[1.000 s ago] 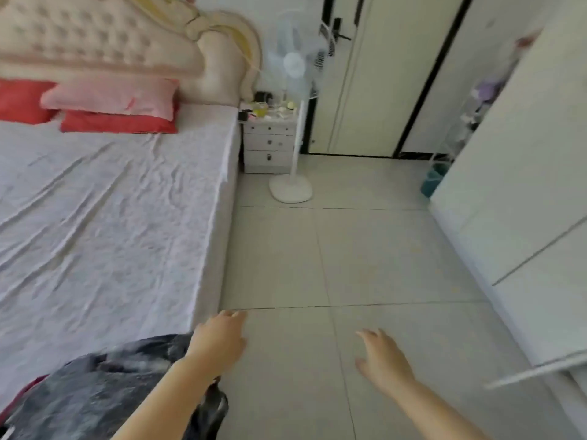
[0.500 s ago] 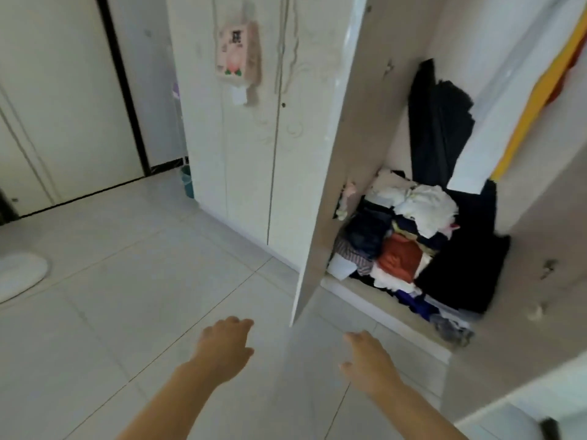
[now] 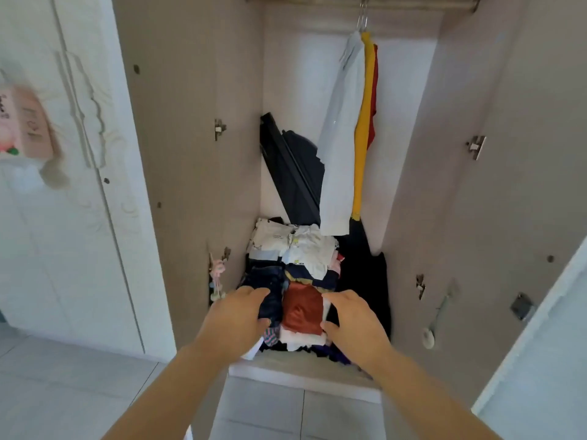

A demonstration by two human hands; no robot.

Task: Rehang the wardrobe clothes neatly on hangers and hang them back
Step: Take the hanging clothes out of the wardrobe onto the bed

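The wardrobe stands open in front of me. A heap of folded and crumpled clothes (image 3: 298,249) fills its floor, with a rust-red garment (image 3: 301,309) at the front and dark jeans (image 3: 270,281) to its left. My left hand (image 3: 235,319) reaches onto the jeans with curved fingers. My right hand (image 3: 352,322) is at the red garment's right edge, fingers and thumb spread; neither visibly holds anything. A white shirt (image 3: 343,138), a yellow garment (image 3: 363,122) and a red one (image 3: 374,100) hang from wire hangers (image 3: 362,17) on the rail (image 3: 413,3).
A dark flat object (image 3: 295,166) leans in the back corner and black cloth (image 3: 365,274) lies at the heap's right. Both beige doors (image 3: 190,154) (image 3: 508,185) stand open. A pink tissue box (image 3: 25,125) hangs on the neighbouring white door. Grey floor tiles (image 3: 79,392) lie below.
My view has swung from the bed and floor to the open wardrobe. Both hands have moved forward from empty air onto the front of the clothes heap.
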